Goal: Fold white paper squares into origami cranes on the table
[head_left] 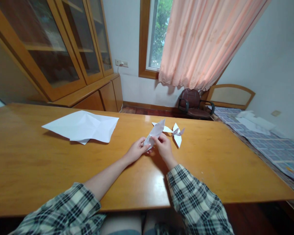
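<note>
A folded piece of white paper [157, 129] is held above the table between both hands, its pointed end tilted up and away from me. My left hand [138, 149] grips its lower left edge, thumb on top and fingers partly hidden beneath. On the other side, my right hand [163, 145] pinches the paper near its lower middle with thumb and forefinger. Just beyond the right hand, a folded paper crane [177, 134] rests on the table. Another white folded paper piece [167, 129] lies beside it, partly covered by the held paper.
Creased white paper sheets [84, 126] lie on the left of the wooden table [71, 173]. A glass-doored cabinet [63, 49] stands at the back left. Beyond the table are a brown armchair [191, 102] and, to the right, a bed [257, 130] with a checked cover.
</note>
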A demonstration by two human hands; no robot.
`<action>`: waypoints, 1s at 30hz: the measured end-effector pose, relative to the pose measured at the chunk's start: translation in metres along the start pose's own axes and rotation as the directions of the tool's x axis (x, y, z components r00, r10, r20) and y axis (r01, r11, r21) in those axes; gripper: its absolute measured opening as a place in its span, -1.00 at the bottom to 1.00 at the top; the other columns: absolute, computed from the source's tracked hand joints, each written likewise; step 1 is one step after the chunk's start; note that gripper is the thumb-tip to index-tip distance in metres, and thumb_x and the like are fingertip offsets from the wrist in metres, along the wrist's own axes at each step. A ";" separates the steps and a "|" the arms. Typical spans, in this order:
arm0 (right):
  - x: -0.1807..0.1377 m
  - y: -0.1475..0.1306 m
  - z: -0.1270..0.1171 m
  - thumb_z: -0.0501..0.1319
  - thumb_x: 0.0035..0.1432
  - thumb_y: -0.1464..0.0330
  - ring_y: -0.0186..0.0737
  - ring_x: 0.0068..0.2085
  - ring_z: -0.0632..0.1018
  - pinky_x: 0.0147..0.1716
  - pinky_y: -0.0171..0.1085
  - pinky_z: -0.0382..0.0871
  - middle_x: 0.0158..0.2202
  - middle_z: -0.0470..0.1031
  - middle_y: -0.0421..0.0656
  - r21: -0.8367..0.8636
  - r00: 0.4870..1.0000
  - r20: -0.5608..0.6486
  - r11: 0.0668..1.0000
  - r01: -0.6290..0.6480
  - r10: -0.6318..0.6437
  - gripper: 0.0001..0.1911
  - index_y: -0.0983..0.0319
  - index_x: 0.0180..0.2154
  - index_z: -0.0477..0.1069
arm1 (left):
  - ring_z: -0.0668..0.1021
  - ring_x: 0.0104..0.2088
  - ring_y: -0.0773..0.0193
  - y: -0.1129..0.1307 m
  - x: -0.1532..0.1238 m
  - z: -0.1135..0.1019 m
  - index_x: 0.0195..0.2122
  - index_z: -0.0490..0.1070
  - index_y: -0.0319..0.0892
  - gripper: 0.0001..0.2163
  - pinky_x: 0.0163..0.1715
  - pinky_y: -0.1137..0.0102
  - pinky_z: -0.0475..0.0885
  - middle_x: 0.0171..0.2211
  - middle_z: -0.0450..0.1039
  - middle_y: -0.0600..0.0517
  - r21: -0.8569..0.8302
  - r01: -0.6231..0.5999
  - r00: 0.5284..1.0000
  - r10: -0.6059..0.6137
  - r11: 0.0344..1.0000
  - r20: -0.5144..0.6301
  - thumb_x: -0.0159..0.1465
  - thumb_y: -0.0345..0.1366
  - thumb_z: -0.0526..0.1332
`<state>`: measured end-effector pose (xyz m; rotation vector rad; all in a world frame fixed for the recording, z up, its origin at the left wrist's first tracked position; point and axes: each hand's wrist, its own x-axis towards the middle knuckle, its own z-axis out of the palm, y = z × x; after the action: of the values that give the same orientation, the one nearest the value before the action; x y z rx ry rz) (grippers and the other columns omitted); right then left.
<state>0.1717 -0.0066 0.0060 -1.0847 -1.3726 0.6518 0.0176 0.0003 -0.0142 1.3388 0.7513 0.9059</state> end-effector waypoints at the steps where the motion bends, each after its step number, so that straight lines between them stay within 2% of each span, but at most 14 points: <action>1: 0.001 -0.001 -0.002 0.27 0.08 0.17 -0.27 -0.44 0.39 -0.43 -0.29 0.28 -0.52 0.40 -0.20 -0.018 0.999 0.005 0.999 0.033 -0.033 -0.70 0.24 -0.55 0.43 | 0.57 -0.40 0.27 0.000 0.002 -0.002 -0.29 0.32 -0.22 -0.67 -0.35 0.42 0.45 -0.42 0.51 0.03 0.041 -0.033 0.999 0.035 0.999 -0.042 0.12 -0.07 0.32; 3: 0.000 -0.005 -0.006 0.29 0.09 0.20 -0.22 -0.42 0.45 -0.40 -0.25 0.35 -0.50 0.47 -0.17 -0.058 0.994 -0.008 0.992 0.111 -0.112 -0.76 0.22 -0.50 0.50 | 0.57 -0.29 0.26 -0.001 0.005 -0.006 -0.32 0.36 -0.22 -0.72 -0.22 0.41 0.45 -0.36 0.51 0.03 0.103 -0.107 0.979 0.123 0.989 -0.162 0.11 -0.14 0.34; 5: -0.003 -0.009 -0.009 0.27 0.14 0.26 -0.17 -0.33 0.53 -0.29 -0.19 0.42 -0.40 0.57 -0.14 -0.097 0.973 -0.027 0.970 0.224 -0.228 -0.85 0.17 -0.38 0.57 | 0.55 -0.14 0.24 0.000 0.009 -0.009 -0.25 0.38 -0.20 -0.71 -0.09 0.40 0.42 -0.20 0.51 -0.01 0.093 -0.159 0.923 0.182 0.983 -0.340 0.08 -0.19 0.36; 7: -0.007 -0.013 -0.012 0.26 0.17 0.32 -0.13 -0.21 0.58 -0.18 -0.14 0.46 -0.27 0.61 -0.12 -0.123 0.932 -0.017 0.926 0.357 -0.362 -0.88 0.12 -0.27 0.59 | 0.53 -0.05 0.23 0.002 0.010 -0.012 -0.15 0.37 -0.19 -0.66 -0.04 0.39 0.40 -0.07 0.47 -0.07 -0.026 -0.151 0.868 0.119 0.988 -0.481 0.11 -0.17 0.35; 8: -0.009 -0.014 -0.013 0.26 0.18 0.34 -0.13 -0.16 0.59 -0.14 -0.14 0.47 -0.21 0.61 -0.12 -0.145 0.912 0.008 0.902 0.407 -0.411 -0.85 0.10 -0.22 0.58 | 0.54 -0.07 0.22 0.003 0.009 -0.012 -0.14 0.37 -0.21 -0.66 -0.06 0.38 0.42 -0.07 0.48 -0.11 -0.122 -0.109 0.872 0.037 0.986 -0.488 0.15 -0.12 0.32; 9: -0.010 -0.014 -0.013 0.24 0.19 0.37 -0.14 -0.13 0.59 -0.13 -0.15 0.47 -0.14 0.60 -0.11 -0.160 0.891 0.043 0.877 0.453 -0.452 -0.82 0.09 -0.17 0.57 | 0.56 -0.12 0.20 0.005 0.008 -0.012 -0.16 0.39 -0.24 -0.65 -0.10 0.36 0.45 -0.11 0.50 -0.15 -0.225 -0.042 0.898 -0.061 0.973 -0.435 0.20 -0.06 0.26; 11: -0.012 -0.012 -0.013 0.22 0.22 0.40 -0.17 -0.11 0.59 -0.13 -0.16 0.47 -0.08 0.58 -0.11 -0.205 0.856 0.117 0.831 0.517 -0.503 -0.77 0.07 -0.11 0.55 | 0.60 -0.23 0.16 0.009 0.005 -0.010 -0.23 0.44 -0.32 -0.55 -0.20 0.32 0.49 -0.24 0.55 -0.22 -0.400 0.114 0.950 -0.217 0.910 -0.224 0.28 0.06 0.10; 12: -0.012 -0.010 -0.012 0.21 0.23 0.41 -0.18 -0.11 0.59 -0.14 -0.17 0.47 -0.07 0.58 -0.11 -0.230 0.839 0.150 0.807 0.544 -0.523 -0.77 0.07 -0.10 0.54 | 0.60 -0.26 0.14 0.011 0.003 -0.008 -0.24 0.46 -0.34 -0.52 -0.22 0.31 0.50 -0.29 0.56 -0.22 -0.455 0.164 0.961 -0.246 0.876 -0.127 0.30 0.07 0.07; 13: -0.012 -0.008 -0.010 0.21 0.24 0.41 -0.19 -0.12 0.59 -0.16 -0.17 0.46 -0.08 0.58 -0.11 -0.255 0.823 0.180 0.782 0.568 -0.539 -0.77 0.08 -0.10 0.54 | 0.60 -0.27 0.14 0.013 0.002 -0.006 -0.25 0.47 -0.34 -0.54 -0.22 0.32 0.51 -0.33 0.57 -0.21 -0.496 0.175 0.967 -0.244 0.851 -0.078 0.30 0.04 0.08; 16: -0.011 -0.001 -0.007 0.21 0.24 0.42 -0.20 -0.18 0.56 -0.22 -0.17 0.42 -0.14 0.59 -0.11 -0.322 0.781 0.267 0.712 0.624 -0.564 -0.79 0.09 -0.13 0.55 | 0.60 -0.31 0.23 0.018 0.000 -0.001 -0.26 0.50 -0.32 -0.77 -0.22 0.41 0.51 -0.34 0.58 -0.12 -0.548 0.114 0.976 -0.197 0.829 -0.096 0.25 -0.22 0.25; 19: -0.009 0.003 -0.005 0.22 0.22 0.44 -0.19 -0.19 0.50 -0.22 -0.17 0.38 -0.14 0.58 -0.11 -0.375 0.754 0.362 0.655 0.657 -0.549 -0.79 0.09 -0.14 0.55 | 0.60 -0.36 0.31 0.021 0.001 -0.001 -0.31 0.51 -0.33 -0.91 -0.24 0.48 0.50 -0.34 0.59 -0.10 -0.536 0.087 0.976 -0.178 0.840 -0.122 0.17 -0.41 0.29; 24: -0.008 0.002 -0.007 0.24 0.19 0.47 -0.18 -0.19 0.43 -0.18 -0.17 0.31 -0.16 0.53 -0.11 -0.434 0.743 0.427 0.604 0.668 -0.516 -0.76 0.06 -0.17 0.57 | 0.62 -0.33 0.25 0.021 0.002 -0.006 -0.27 0.52 -0.33 -0.85 -0.28 0.46 0.51 -0.30 0.60 -0.13 -0.506 0.089 0.983 -0.157 0.858 -0.094 0.11 -0.44 0.31; 30: -0.006 -0.005 -0.014 0.25 0.19 0.38 -0.12 -0.14 0.39 -0.12 -0.09 0.24 -0.11 0.48 -0.11 -0.441 0.783 0.484 0.664 0.604 -0.391 -0.77 -0.03 -0.16 0.57 | 0.62 -0.28 0.16 0.016 0.003 -0.007 -0.22 0.52 -0.34 -0.77 -0.21 0.35 0.51 -0.26 0.60 -0.15 -0.455 0.068 0.985 -0.131 0.888 -0.108 0.08 -0.38 0.33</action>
<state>0.1834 -0.0171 0.0093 -0.9851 -2.1810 -0.0255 0.0111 0.0060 0.0008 0.8270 0.6558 1.0219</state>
